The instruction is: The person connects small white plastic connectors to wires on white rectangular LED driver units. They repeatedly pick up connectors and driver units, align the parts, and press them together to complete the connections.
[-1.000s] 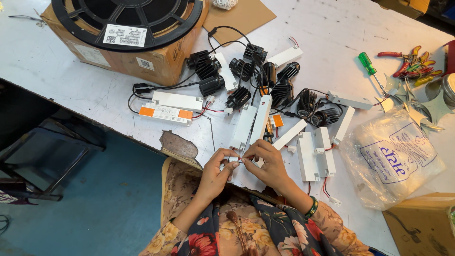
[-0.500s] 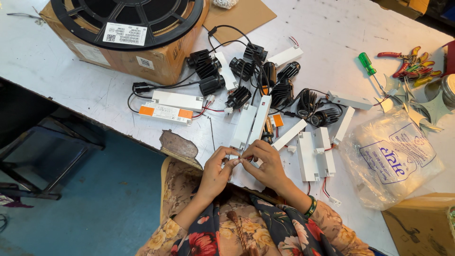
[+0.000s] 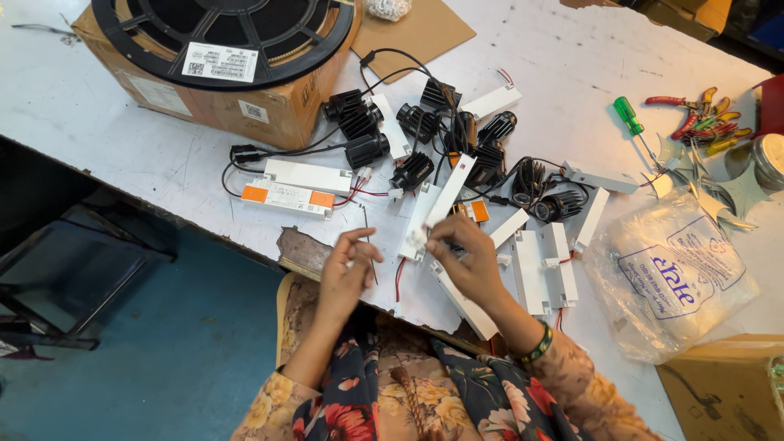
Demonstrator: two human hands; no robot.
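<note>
A worn white table (image 3: pixel 122 155) stands over a blue floor (image 3: pixel 163 359), its near edge chipped just left of the hands; a cardboard box (image 3: pixel 245 106) bearing a black reel (image 3: pixel 220 33) fills the far left; bare tabletop lies beside it. The left hand (image 3: pixel 347 273) pinches a thin wire (image 3: pixel 369 249); the right hand (image 3: pixel 465 257) grips a white driver case (image 3: pixel 425 216); half a second ago the hands met, now they are apart.

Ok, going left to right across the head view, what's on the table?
Black reel on its cardboard box → orange-ended white driver → black spotlight heads → green screwdriver → clear plastic bag.
</note>
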